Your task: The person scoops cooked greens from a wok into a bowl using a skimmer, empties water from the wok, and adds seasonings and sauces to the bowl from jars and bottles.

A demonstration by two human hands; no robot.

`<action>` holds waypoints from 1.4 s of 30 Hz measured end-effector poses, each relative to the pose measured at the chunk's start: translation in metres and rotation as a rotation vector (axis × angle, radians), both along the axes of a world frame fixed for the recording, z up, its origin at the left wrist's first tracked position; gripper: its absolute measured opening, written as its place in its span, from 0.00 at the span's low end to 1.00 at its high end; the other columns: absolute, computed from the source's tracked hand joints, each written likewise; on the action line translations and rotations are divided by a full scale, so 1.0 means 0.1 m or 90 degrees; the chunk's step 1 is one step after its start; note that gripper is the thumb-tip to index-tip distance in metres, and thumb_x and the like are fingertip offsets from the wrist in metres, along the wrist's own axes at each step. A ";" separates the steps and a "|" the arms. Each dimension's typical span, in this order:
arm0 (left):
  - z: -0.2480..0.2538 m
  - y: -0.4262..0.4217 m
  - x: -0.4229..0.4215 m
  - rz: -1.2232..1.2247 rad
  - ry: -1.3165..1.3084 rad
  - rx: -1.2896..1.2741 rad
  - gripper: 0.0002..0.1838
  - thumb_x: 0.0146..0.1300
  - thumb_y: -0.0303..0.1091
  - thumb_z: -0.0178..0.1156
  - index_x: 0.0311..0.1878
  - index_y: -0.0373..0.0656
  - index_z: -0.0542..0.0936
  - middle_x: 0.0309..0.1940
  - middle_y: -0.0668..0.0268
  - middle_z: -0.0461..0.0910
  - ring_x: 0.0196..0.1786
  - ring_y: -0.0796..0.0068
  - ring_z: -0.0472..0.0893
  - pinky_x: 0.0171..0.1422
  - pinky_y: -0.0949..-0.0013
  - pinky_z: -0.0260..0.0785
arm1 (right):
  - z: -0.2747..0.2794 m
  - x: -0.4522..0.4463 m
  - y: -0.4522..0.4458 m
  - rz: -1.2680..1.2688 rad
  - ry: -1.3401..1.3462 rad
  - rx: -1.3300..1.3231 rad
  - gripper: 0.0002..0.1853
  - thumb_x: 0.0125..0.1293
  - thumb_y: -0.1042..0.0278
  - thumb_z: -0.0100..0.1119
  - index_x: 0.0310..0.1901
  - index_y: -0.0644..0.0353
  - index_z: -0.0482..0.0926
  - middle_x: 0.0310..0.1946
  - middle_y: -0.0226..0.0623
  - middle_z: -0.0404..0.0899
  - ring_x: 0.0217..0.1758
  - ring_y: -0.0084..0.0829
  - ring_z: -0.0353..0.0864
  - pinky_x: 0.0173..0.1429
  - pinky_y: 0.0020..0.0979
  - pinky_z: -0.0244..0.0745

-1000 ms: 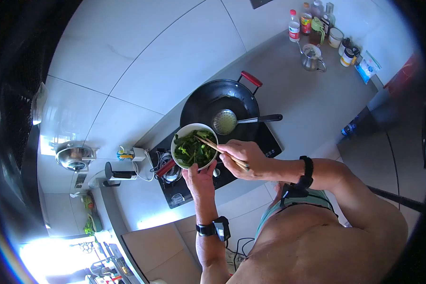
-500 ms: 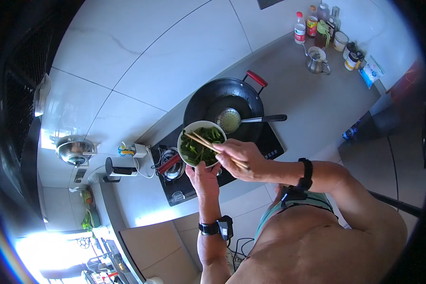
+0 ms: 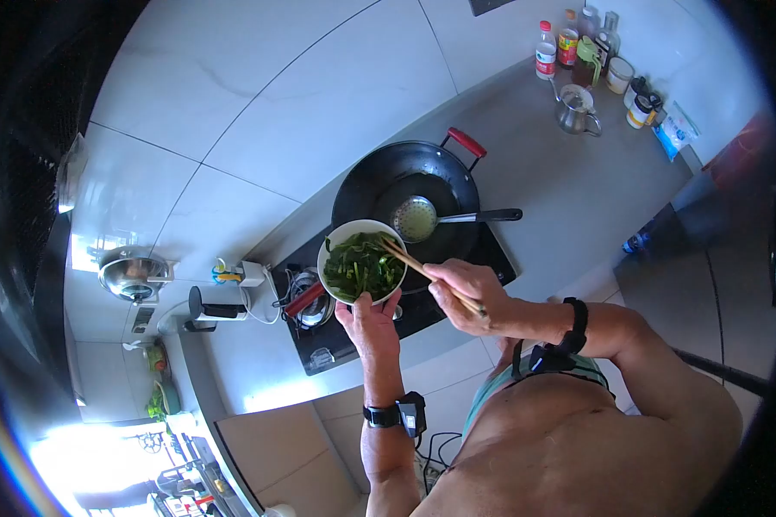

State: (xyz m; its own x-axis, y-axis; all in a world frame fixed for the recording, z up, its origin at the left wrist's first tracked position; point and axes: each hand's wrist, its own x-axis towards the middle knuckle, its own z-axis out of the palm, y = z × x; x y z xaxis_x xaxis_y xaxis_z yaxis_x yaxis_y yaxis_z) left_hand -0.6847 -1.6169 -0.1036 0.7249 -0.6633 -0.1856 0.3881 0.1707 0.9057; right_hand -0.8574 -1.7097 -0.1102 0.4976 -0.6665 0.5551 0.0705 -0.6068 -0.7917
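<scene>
One white bowl (image 3: 343, 233) of greens (image 3: 358, 267), above cooktop (image 3: 418, 312), is gripped near its rim by left hand (image 3: 371, 321); right hand (image 3: 466, 293) clasps chopsticks (image 3: 412, 263), tips apparently among greens, where hard stirring could cause spillage.

left hand (image 3: 371, 326) holds bowl (image 3: 359, 225), right hand (image 3: 469, 295) chopsticks (image 3: 412, 261), tips apparently touching the greens (image 3: 358, 263).

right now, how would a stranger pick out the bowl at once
Find the black wok on the stove. Just below it in view, the left hand holds a round bowl. Unlike the dark wok, it is white and filled with leafy greens.
</scene>
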 end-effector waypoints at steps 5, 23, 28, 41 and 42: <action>-0.04 -0.01 0.01 -0.028 -0.001 0.011 0.28 0.66 0.32 0.54 0.68 0.38 0.64 0.61 0.50 0.73 0.60 0.52 0.80 0.55 0.50 0.85 | 0.07 0.07 -0.05 0.012 -0.039 0.024 0.11 0.67 0.75 0.60 0.49 0.69 0.77 0.33 0.48 0.82 0.31 0.43 0.85 0.32 0.36 0.81; -0.08 0.11 0.04 -0.076 0.042 -0.018 0.34 0.65 0.26 0.53 0.70 0.40 0.49 0.66 0.47 0.66 0.63 0.49 0.77 0.56 0.43 0.82 | 0.52 0.00 -0.44 0.095 0.037 -0.101 0.08 0.65 0.70 0.62 0.42 0.64 0.80 0.29 0.45 0.85 0.30 0.41 0.88 0.33 0.38 0.83; -0.03 0.08 0.00 -0.083 0.036 -0.018 0.33 0.65 0.27 0.53 0.70 0.40 0.50 0.66 0.48 0.67 0.64 0.50 0.77 0.57 0.43 0.82 | 0.55 0.11 -0.56 0.105 0.009 -0.138 0.06 0.65 0.70 0.62 0.40 0.63 0.81 0.27 0.43 0.85 0.27 0.41 0.87 0.31 0.38 0.83; 0.01 0.12 0.01 -0.089 0.024 0.009 0.34 0.64 0.26 0.52 0.71 0.39 0.50 0.66 0.48 0.67 0.65 0.51 0.77 0.57 0.44 0.82 | 0.62 -0.02 -0.61 0.069 0.063 -0.107 0.06 0.66 0.72 0.61 0.41 0.64 0.81 0.27 0.43 0.83 0.28 0.42 0.87 0.31 0.37 0.81; 0.01 0.12 0.01 -0.093 0.018 0.001 0.33 0.64 0.26 0.51 0.71 0.39 0.52 0.66 0.49 0.68 0.64 0.51 0.77 0.57 0.45 0.82 | 0.64 -0.06 -0.56 0.066 0.055 -0.096 0.06 0.66 0.73 0.61 0.42 0.65 0.80 0.28 0.44 0.83 0.29 0.41 0.87 0.31 0.37 0.82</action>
